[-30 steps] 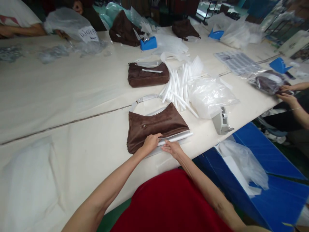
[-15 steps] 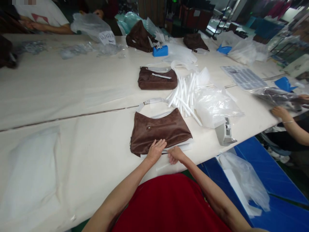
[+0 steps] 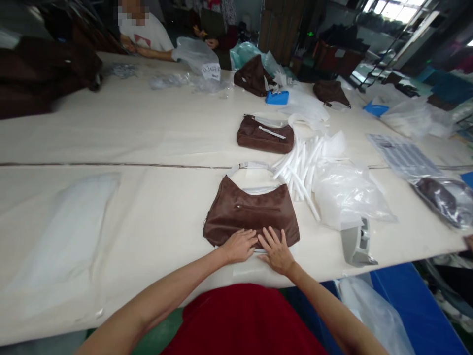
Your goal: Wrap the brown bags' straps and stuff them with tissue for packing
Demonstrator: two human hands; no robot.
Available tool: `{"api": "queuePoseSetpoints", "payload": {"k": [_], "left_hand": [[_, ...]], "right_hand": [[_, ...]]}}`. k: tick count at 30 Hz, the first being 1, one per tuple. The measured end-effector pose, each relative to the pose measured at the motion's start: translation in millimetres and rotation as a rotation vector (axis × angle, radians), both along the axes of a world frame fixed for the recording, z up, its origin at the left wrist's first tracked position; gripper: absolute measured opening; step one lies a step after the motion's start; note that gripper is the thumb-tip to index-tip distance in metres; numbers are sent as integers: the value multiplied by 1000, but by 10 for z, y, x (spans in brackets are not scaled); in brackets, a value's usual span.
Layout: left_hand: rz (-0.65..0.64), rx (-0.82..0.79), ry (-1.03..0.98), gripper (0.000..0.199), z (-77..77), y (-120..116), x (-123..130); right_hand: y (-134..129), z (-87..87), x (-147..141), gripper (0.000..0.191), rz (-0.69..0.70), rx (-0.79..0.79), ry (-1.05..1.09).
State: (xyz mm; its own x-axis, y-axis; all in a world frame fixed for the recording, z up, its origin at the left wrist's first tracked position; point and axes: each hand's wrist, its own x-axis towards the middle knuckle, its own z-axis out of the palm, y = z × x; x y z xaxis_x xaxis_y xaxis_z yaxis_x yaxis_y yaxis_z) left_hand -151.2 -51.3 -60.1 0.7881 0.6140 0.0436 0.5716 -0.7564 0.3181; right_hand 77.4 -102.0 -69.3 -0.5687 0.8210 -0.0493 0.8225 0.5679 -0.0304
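Head view: a brown suede shoulder bag [image 3: 250,214] is laid flat on the tabletop [image 3: 111,138], its lower edge pressed by the left hand [image 3: 239,246] and right hand [image 3: 276,251], both spread open and gripping nothing, so smoothing appears to be in hand, with the bag kept flat.

"What's the person wearing?"

"A dark red top [image 3: 242,323], plain, with no markings visible, bulging into the bottom of the view."

"And the sleeves?"

"The left forearm [image 3: 155,301] and right forearm [image 3: 325,315] show bare, right down to the left hand [image 3: 239,246] and right hand [image 3: 276,251]."
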Motion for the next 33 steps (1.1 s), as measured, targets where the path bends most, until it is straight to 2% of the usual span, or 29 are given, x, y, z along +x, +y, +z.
{"api": "queuePoseSetpoints", "payload": {"k": [2,4,8,12,14,16,18,20,24,26,29,33], "left_hand": [[-1,39,-34,40,57,93,0],[-38,93,-42,43,65,151,-17],[-52,145,13,60,-48,88,-61],[-13,160,34,63,-152,-9,-63],[-9,152,34,62,-170,-20,-61],[-7,141,30,62,-175,-20,-65],[-6,133,18,62,-174,-23,-76],[1,125,7,64,-166,-32,-89],[11,119,13,66,-135,-55,-104],[5,115,24,66,-130,-67,-104],[11,93,26,68,-152,-89,-101],[24,75,0,69,-184,-111,-103]], "right_hand": [[-16,-69,25,67,9,5,8],[-6,-87,36,68,17,9,19],[-11,-51,44,70,33,-19,49],[22,144,84,70,32,-156,158],[148,296,103,54,7,-245,291],[404,442,98,33,-68,-296,480],[800,537,60,30,-206,-283,667],[1300,555,-10,28,-378,-244,775],[2310,391,-210,39,-748,-291,710],[2680,269,-298,48,-859,-334,650],[3008,99,-359,54,-910,-339,634],[3170,-77,-320,44,-937,-349,671]]}}
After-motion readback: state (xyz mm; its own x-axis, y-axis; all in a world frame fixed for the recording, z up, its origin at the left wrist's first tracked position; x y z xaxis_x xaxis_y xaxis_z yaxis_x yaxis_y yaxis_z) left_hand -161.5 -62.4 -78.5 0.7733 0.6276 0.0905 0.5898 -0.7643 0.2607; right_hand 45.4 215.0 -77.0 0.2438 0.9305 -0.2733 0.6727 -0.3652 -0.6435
